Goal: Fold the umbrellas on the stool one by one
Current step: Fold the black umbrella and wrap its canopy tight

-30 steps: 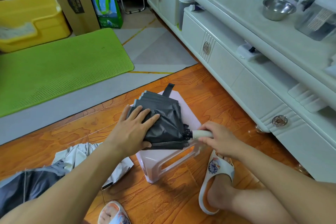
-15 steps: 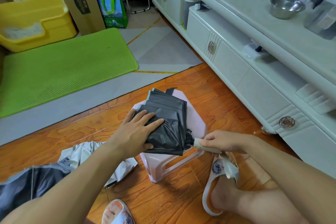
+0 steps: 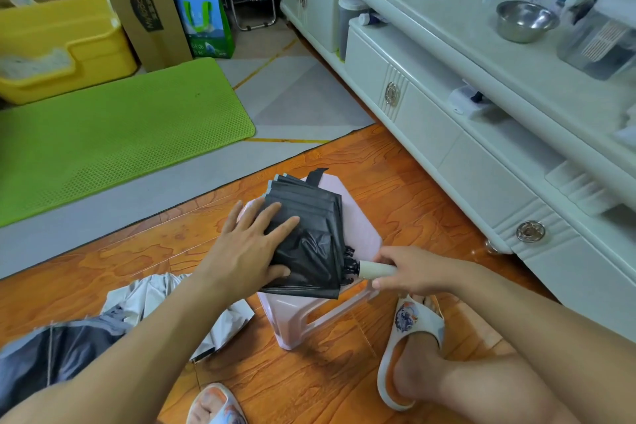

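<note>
— Umbrella (image 3: 309, 237), black, pleats stacked flat across pink stool (image 3: 358, 217) top. Left hand (image 3: 247, 244) presses canopy, fingers straight. Right hand (image 3: 409, 272) pinches cream handle (image 3: 375, 269), which overhangs the stool's right edge.

— Step?

— Likely pleats gathered, rolling next; strap (image 3: 316, 176) pokes past the far edge, needs reaching. Room: bare floor beyond stool; cabinet (image 3: 481, 182) near on right; second umbrella (image 3: 69, 351) heaped on floor, left.

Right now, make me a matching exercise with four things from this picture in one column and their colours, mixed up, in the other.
Things:
1. umbrella
2. stool
3. mat
4. bin

Colours:
A. yellow
B. black
C. green
D. pink

Pairs: 1-B, 2-D, 3-C, 4-A
</note>
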The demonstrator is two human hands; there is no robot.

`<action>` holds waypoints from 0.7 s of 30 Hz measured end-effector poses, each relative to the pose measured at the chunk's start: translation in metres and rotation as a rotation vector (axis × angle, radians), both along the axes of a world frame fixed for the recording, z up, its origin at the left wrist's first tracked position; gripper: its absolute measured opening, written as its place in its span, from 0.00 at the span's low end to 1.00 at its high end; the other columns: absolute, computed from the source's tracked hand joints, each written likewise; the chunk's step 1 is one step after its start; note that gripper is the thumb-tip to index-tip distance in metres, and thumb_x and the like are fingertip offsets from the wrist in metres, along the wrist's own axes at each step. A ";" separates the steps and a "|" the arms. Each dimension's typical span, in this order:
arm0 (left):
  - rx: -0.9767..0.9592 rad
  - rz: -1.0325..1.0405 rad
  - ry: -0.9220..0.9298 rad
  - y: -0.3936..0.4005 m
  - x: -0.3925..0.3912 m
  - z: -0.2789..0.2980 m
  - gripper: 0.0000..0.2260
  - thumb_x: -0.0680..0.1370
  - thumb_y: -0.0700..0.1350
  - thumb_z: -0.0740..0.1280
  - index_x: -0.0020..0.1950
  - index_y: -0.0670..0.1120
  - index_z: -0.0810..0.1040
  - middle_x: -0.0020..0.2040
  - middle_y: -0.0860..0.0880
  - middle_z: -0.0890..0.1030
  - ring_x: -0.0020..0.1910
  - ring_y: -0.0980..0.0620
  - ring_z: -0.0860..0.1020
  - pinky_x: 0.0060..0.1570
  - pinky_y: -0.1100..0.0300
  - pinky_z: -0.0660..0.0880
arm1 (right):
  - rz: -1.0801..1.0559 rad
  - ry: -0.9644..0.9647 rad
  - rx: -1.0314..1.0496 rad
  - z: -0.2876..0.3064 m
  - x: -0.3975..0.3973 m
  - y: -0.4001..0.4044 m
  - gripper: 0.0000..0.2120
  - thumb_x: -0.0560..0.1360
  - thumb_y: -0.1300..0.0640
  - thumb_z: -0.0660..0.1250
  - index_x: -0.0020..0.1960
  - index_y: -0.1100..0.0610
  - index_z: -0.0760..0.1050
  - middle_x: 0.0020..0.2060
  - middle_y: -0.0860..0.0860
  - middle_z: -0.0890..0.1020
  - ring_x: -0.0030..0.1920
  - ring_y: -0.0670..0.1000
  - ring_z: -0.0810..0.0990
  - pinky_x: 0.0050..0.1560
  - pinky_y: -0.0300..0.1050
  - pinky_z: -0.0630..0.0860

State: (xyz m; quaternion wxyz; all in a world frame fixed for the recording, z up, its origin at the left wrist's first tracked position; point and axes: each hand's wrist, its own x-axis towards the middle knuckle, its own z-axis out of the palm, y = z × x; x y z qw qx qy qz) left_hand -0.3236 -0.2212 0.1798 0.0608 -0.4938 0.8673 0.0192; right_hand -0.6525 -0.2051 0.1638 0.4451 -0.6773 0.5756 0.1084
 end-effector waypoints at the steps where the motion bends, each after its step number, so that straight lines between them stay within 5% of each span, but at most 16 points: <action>1: -0.023 0.015 -0.001 0.001 -0.001 0.001 0.40 0.74 0.68 0.68 0.81 0.58 0.58 0.80 0.44 0.63 0.81 0.39 0.54 0.79 0.38 0.51 | 0.042 0.058 -0.035 0.002 0.002 -0.003 0.15 0.77 0.41 0.69 0.60 0.47 0.74 0.49 0.42 0.80 0.47 0.45 0.81 0.46 0.42 0.77; 5: -0.102 0.012 0.021 0.007 -0.005 0.000 0.32 0.77 0.64 0.66 0.79 0.56 0.66 0.76 0.43 0.70 0.78 0.38 0.61 0.77 0.36 0.57 | -0.138 0.062 -0.269 0.020 0.025 -0.044 0.10 0.81 0.50 0.65 0.59 0.53 0.78 0.52 0.48 0.82 0.50 0.49 0.81 0.54 0.48 0.80; 10: -0.086 0.082 0.036 0.011 -0.003 -0.009 0.29 0.80 0.64 0.60 0.79 0.56 0.64 0.76 0.44 0.70 0.78 0.39 0.62 0.77 0.39 0.55 | -0.385 0.016 -0.339 0.019 0.071 -0.133 0.11 0.82 0.53 0.63 0.55 0.59 0.81 0.51 0.54 0.82 0.54 0.57 0.80 0.53 0.51 0.77; 12: -0.101 0.119 0.070 0.011 -0.003 -0.012 0.30 0.79 0.65 0.61 0.79 0.56 0.64 0.76 0.44 0.70 0.77 0.39 0.63 0.77 0.39 0.57 | -0.462 0.026 -0.272 0.010 0.087 -0.162 0.17 0.82 0.47 0.62 0.57 0.60 0.79 0.53 0.58 0.81 0.58 0.59 0.79 0.52 0.52 0.76; 14: -0.108 0.150 0.100 0.009 -0.005 -0.013 0.31 0.78 0.66 0.63 0.79 0.56 0.65 0.75 0.43 0.71 0.77 0.38 0.65 0.75 0.37 0.61 | -0.593 -0.037 -0.107 0.001 0.096 -0.182 0.30 0.81 0.41 0.63 0.73 0.63 0.70 0.68 0.62 0.75 0.68 0.63 0.74 0.63 0.56 0.73; 16: -0.100 0.152 0.112 0.005 -0.007 -0.016 0.31 0.78 0.67 0.59 0.78 0.56 0.65 0.75 0.44 0.71 0.76 0.38 0.65 0.75 0.37 0.62 | -0.692 -0.122 0.033 -0.010 0.101 -0.196 0.34 0.79 0.42 0.68 0.75 0.64 0.66 0.71 0.61 0.73 0.69 0.62 0.74 0.66 0.56 0.74; 18: -0.076 0.143 0.113 0.000 -0.008 -0.021 0.31 0.77 0.67 0.54 0.78 0.57 0.64 0.74 0.44 0.72 0.76 0.39 0.66 0.75 0.38 0.61 | -0.769 -0.230 0.052 -0.025 0.102 -0.206 0.26 0.78 0.52 0.72 0.70 0.66 0.73 0.62 0.60 0.80 0.56 0.58 0.82 0.51 0.49 0.80; 20: -0.045 0.129 0.098 -0.002 -0.006 -0.026 0.31 0.77 0.67 0.52 0.78 0.57 0.65 0.73 0.45 0.73 0.75 0.40 0.67 0.76 0.38 0.60 | -0.835 -0.336 -0.034 -0.030 0.105 -0.209 0.14 0.78 0.61 0.72 0.60 0.66 0.78 0.47 0.56 0.82 0.40 0.53 0.78 0.32 0.39 0.72; 21: -0.034 0.122 0.089 -0.003 -0.005 -0.027 0.31 0.77 0.67 0.51 0.78 0.57 0.65 0.73 0.45 0.73 0.75 0.40 0.67 0.76 0.38 0.59 | -0.835 -0.378 -0.096 -0.026 0.105 -0.210 0.09 0.77 0.63 0.72 0.56 0.64 0.79 0.42 0.54 0.79 0.39 0.52 0.75 0.30 0.38 0.69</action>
